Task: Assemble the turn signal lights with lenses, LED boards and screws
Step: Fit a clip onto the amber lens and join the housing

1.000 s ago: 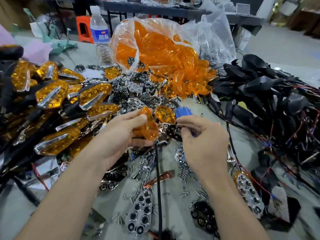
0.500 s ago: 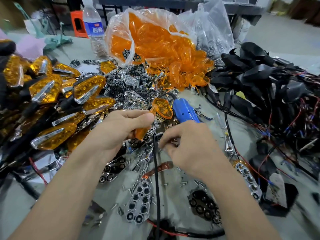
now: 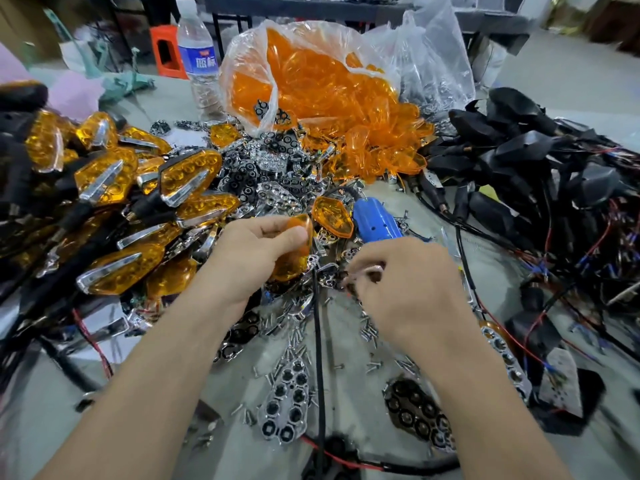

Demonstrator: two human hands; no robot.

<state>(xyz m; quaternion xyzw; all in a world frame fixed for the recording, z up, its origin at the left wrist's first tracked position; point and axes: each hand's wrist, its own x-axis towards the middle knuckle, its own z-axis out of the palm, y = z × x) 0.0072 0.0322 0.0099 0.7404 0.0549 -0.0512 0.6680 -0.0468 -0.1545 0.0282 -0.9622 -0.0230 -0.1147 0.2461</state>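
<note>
Nearest, at bottom of frame: grey tabletop point(image 3: 349, 341) w/ scattered screws point(image 3: 369, 332), chrome reflector plates point(image 3: 287, 403) and a black cable point(image 3: 318, 341) running up the centre. Mid-frame, left hand point(image 3: 256, 258) grips an amber lens point(image 3: 294, 268) btwn thumb and fingers. Right hand point(image 3: 408, 289) is just beside it, fingers curled down and blurred, so can't tell if it holds anything. Just behind lie a loose lens point(image 3: 332, 216) and a blue screwdriver point(image 3: 375, 220). Left of frame: pile of assembled lights point(image 3: 114, 181). Right: black housings point(image 3: 519, 150) w/ wires. Farther, upper centre: plastic bag of lenses point(image 3: 311, 81), water bottle point(image 3: 197, 57) to its left. Beyond: orange stool point(image 3: 168, 53), dark table point(image 3: 346, 8), grey floor point(image 3: 571, 81).
</note>
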